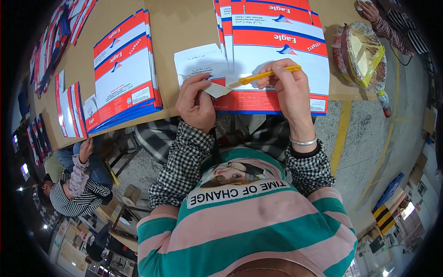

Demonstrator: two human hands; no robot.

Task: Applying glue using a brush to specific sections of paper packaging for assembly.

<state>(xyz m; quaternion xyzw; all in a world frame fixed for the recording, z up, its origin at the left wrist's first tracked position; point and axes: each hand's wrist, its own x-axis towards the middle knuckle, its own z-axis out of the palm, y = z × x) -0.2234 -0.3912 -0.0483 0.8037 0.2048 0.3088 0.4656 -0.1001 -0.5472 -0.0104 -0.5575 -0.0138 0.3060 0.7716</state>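
Observation:
A flat red, white and blue printed carton (281,69) lies on the brown table in front of me, on top of others like it. My left hand (197,102) is closed on a small white carton flap (218,90), pinching it between thumb and fingers at the near left corner. My right hand (291,90) grips a brush with a yellow handle (264,75). The brush's pale bristles meet the right end of the flap; whether they press on it I cannot tell. Beyond my left hand, a larger white flap (198,54) is spread out.
A stack of similar flat cartons (123,78) stands on the left, with narrower folded ones (70,108) beside it. At the right is a plastic-wrapped basin (345,55) holding a pale paste. Another person's hand (369,10) is at the far right; someone else (78,194) sits at the left.

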